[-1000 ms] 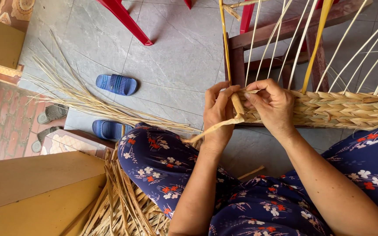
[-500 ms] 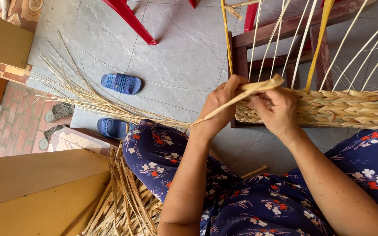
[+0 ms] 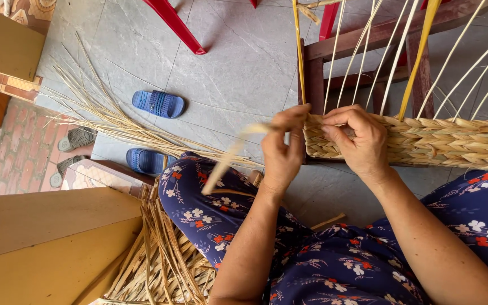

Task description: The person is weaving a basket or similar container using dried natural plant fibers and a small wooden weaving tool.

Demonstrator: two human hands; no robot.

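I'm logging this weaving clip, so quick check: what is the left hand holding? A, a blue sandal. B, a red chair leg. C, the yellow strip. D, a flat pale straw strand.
D: the left hand pinches a flat pale straw strand that trails down-left over the lap, beside the woven band where the right hand rests.

Bright, even daylight with soft shadows; only the moving straw strand [image 3: 230, 161] blurs.

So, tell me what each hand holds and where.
The left hand pinches a flat straw strand at its upper end. The right hand grips the woven band's left edge.
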